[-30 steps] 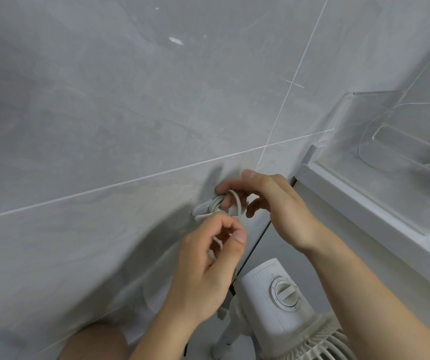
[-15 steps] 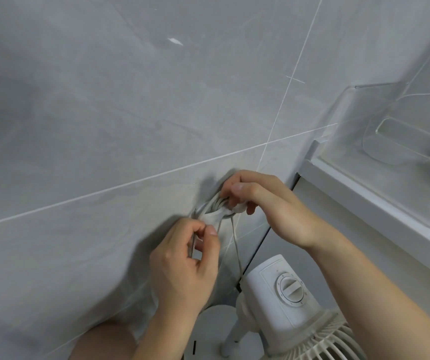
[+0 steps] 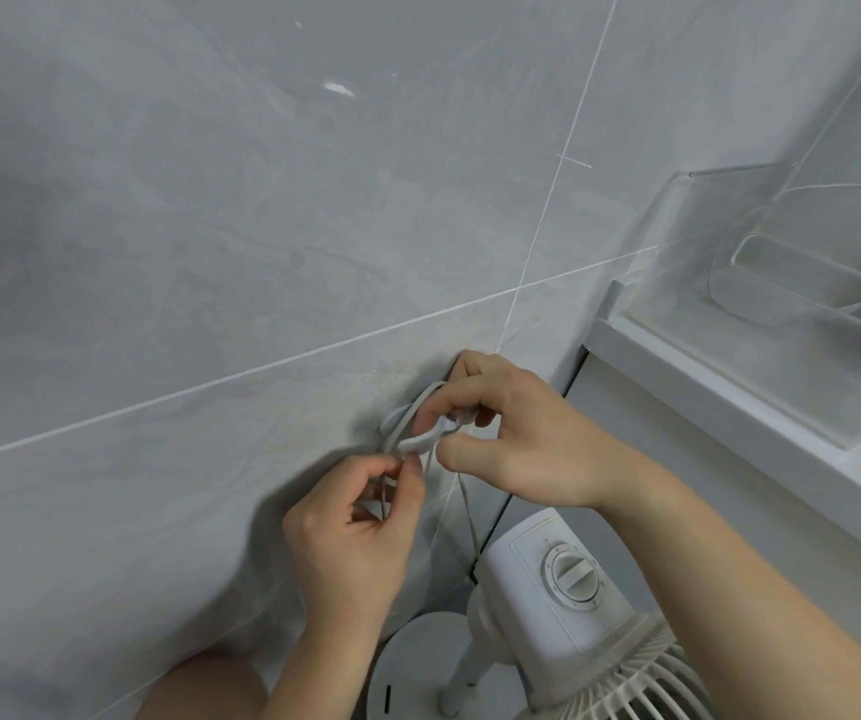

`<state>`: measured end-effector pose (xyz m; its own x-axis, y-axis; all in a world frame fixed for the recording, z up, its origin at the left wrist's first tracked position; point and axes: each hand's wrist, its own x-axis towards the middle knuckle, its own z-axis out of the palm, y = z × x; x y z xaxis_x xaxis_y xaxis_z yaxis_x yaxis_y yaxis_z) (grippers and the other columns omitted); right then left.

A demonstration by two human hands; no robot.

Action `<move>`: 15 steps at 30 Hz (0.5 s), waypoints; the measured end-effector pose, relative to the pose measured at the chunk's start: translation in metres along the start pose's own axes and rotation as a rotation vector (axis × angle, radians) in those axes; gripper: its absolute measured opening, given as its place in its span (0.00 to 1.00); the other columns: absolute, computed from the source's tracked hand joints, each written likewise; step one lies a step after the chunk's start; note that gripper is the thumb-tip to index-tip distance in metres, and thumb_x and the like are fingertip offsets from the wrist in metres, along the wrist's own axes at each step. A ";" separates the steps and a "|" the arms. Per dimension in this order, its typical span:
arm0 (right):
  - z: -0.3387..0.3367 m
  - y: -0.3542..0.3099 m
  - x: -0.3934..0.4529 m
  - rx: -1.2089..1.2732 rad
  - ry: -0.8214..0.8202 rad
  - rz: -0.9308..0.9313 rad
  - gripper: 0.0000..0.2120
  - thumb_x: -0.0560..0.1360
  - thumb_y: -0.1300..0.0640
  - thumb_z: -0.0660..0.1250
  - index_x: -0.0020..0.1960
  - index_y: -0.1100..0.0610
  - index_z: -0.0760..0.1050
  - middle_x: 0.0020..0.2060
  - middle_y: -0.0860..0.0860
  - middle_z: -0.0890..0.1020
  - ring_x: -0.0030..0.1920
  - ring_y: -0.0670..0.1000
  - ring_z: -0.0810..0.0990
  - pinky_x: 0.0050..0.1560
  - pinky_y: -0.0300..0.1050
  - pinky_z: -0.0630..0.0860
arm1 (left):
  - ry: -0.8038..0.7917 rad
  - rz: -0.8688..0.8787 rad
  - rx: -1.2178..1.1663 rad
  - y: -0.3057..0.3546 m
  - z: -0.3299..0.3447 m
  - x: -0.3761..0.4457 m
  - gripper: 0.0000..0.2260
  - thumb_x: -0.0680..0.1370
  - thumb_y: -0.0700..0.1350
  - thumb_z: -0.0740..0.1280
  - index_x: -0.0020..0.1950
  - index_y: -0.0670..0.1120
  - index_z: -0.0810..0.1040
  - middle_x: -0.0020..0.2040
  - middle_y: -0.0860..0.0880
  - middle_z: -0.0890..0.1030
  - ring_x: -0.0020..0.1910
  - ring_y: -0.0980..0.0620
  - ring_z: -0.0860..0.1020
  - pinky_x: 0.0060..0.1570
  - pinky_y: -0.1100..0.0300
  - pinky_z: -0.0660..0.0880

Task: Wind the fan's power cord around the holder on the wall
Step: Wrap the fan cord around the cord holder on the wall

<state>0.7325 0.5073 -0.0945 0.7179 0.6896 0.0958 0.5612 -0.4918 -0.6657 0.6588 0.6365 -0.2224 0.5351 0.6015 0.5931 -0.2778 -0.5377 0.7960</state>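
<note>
While the left hand (image 3: 353, 532) pinches the white cord (image 3: 462, 511), the right hand (image 3: 511, 439) grips its loop at the wall holder (image 3: 392, 420), above the fan (image 3: 563, 589).

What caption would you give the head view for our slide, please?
Both hands, left and right, loop the fan's cord around the wall holder.

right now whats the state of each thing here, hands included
cord: looped at the holder, one strand hanging down toward the fan
holder: on the wall, mostly hidden by cord and fingers
left hand: pinching a cord strand
right hand: gripping the cord at the holder
fan: standing below, dial pointer tilted
clear shelf: wall-mounted, nothing visible inside
</note>
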 end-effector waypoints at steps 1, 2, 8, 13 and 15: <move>-0.001 0.000 0.000 0.006 -0.004 0.009 0.20 0.62 0.41 0.65 0.46 0.48 0.86 0.44 0.48 0.75 0.47 0.44 0.73 0.48 0.30 0.69 | -0.007 0.000 -0.011 0.000 0.000 -0.001 0.08 0.75 0.49 0.74 0.39 0.45 0.85 0.30 0.56 0.80 0.26 0.59 0.75 0.29 0.63 0.72; -0.002 0.000 0.001 0.013 -0.010 0.012 0.18 0.62 0.41 0.66 0.46 0.48 0.86 0.45 0.49 0.75 0.47 0.44 0.73 0.48 0.31 0.69 | -0.020 -0.008 -0.025 0.000 0.000 -0.001 0.09 0.75 0.50 0.73 0.40 0.46 0.85 0.31 0.57 0.80 0.27 0.60 0.76 0.29 0.65 0.72; -0.003 0.003 0.000 0.101 -0.019 0.032 0.16 0.65 0.42 0.67 0.46 0.48 0.87 0.45 0.49 0.77 0.48 0.48 0.76 0.51 0.41 0.74 | -0.209 -0.091 -0.039 -0.006 0.011 -0.014 0.13 0.74 0.55 0.68 0.54 0.51 0.84 0.46 0.60 0.84 0.34 0.59 0.81 0.31 0.57 0.79; -0.015 0.014 -0.004 0.392 0.016 0.077 0.09 0.71 0.58 0.66 0.46 0.58 0.83 0.38 0.44 0.82 0.42 0.45 0.78 0.49 0.38 0.75 | -0.248 -0.225 -0.147 -0.005 0.013 -0.012 0.11 0.73 0.56 0.66 0.51 0.56 0.84 0.38 0.60 0.84 0.32 0.56 0.81 0.33 0.59 0.78; -0.018 0.018 -0.004 0.429 0.046 0.087 0.10 0.71 0.59 0.64 0.44 0.64 0.81 0.39 0.50 0.85 0.42 0.46 0.80 0.49 0.39 0.77 | -0.291 -0.263 -0.211 -0.006 0.013 -0.010 0.10 0.73 0.56 0.66 0.50 0.58 0.83 0.39 0.59 0.84 0.32 0.55 0.80 0.33 0.63 0.75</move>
<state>0.7470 0.4869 -0.0934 0.7778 0.6264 0.0517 0.2829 -0.2754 -0.9188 0.6655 0.6261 -0.2343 0.8032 0.4945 0.3321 -0.2425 -0.2379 0.9405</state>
